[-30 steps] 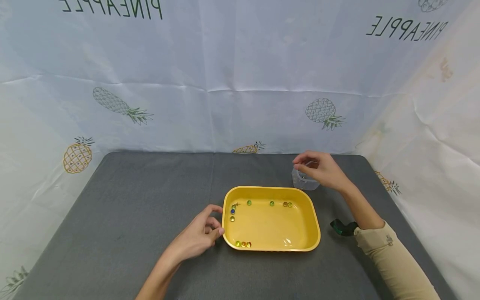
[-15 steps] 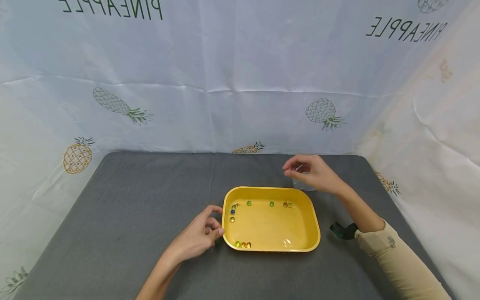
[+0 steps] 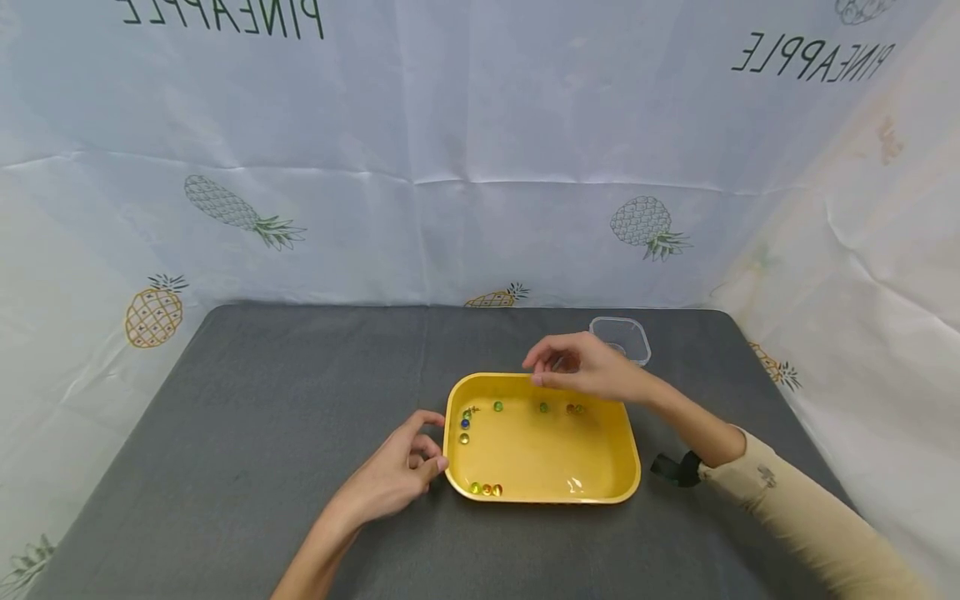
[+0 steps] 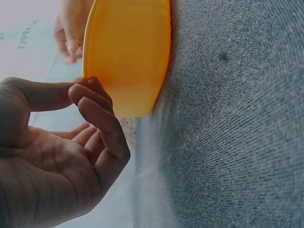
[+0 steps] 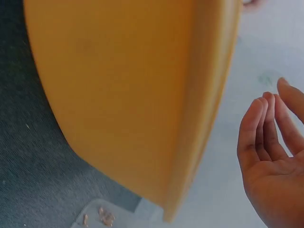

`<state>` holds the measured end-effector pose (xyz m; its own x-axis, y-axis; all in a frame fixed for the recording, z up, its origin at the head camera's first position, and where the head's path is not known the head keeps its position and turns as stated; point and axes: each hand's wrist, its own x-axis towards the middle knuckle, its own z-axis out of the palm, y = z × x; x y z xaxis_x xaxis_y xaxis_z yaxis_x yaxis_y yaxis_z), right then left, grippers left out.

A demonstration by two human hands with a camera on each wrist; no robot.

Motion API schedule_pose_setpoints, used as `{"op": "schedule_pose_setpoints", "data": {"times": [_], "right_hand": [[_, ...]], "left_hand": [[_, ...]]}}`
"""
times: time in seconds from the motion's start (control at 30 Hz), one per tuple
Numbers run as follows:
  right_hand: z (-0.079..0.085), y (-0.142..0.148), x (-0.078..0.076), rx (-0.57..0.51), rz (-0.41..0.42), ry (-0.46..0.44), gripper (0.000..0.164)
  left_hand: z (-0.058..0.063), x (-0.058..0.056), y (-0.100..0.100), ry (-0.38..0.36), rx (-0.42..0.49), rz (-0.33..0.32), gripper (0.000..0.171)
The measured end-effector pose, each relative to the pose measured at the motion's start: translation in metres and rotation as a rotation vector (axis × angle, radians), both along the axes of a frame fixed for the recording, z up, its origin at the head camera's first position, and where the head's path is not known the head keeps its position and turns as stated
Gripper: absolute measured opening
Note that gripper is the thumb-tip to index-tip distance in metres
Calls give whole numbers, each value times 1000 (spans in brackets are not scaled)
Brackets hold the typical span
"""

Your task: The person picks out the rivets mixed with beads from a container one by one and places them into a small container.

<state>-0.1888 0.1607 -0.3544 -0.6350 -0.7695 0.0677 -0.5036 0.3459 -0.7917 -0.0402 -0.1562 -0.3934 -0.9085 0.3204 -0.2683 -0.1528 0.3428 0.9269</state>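
Observation:
A yellow tray (image 3: pixel 547 450) with glass marbles (image 3: pixel 487 489) along its inner sides lies on the grey table. My left hand (image 3: pixel 397 467) pinches its left rim between thumb and fingers; the left wrist view shows the thumb at the rim and curled fingers against the outer wall. My right hand (image 3: pixel 588 367) hovers over the far right rim, fingers loosely bent. Nothing shows between thumb and fingertips of the right hand (image 5: pixel 275 156) in the right wrist view. Behind it stands a clear plastic container (image 3: pixel 626 333), partly hidden by the hand.
Grey cloth covers the table (image 3: pixel 300 392) around the tray. A pineapple-print curtain (image 3: pixel 450 233) hangs behind the table's far edge. In the right wrist view, small amber pieces (image 5: pixel 106 216) show within the clear container.
My right hand has moved left and toward me, from above the clear container to over the tray's far rim, uncovering the container. The left hand, tray and marbles have stayed put.

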Motion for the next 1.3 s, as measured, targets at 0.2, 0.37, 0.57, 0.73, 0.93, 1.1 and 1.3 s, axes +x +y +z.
{"op": "schedule_pose_setpoints", "data": {"times": [0.2,0.37,0.57,0.73,0.93,1.1,1.3], "right_hand": [[-5,-14,3,61,60,-37,30],[-8,-24,4,77,108,-114,35],[-17,-34,6,59,155,-231,37],[-33,-41,9,43,149,-272,37],[-44,-47,13,66,133,-333,40],[-48,-50,13,65,136,-374,46],[-53,-51,12,88,137,-409,49]], "left_hand": [[0,-1,0,2,-3,-2,47],[1,-2,0,-5,-4,-4,47],[1,-2,-1,-5,-1,-14,47],[1,-3,0,7,1,-21,47],[1,-3,0,5,1,-17,47],[1,-1,0,-1,14,-14,47],[0,-1,1,-3,9,-10,48]]}}
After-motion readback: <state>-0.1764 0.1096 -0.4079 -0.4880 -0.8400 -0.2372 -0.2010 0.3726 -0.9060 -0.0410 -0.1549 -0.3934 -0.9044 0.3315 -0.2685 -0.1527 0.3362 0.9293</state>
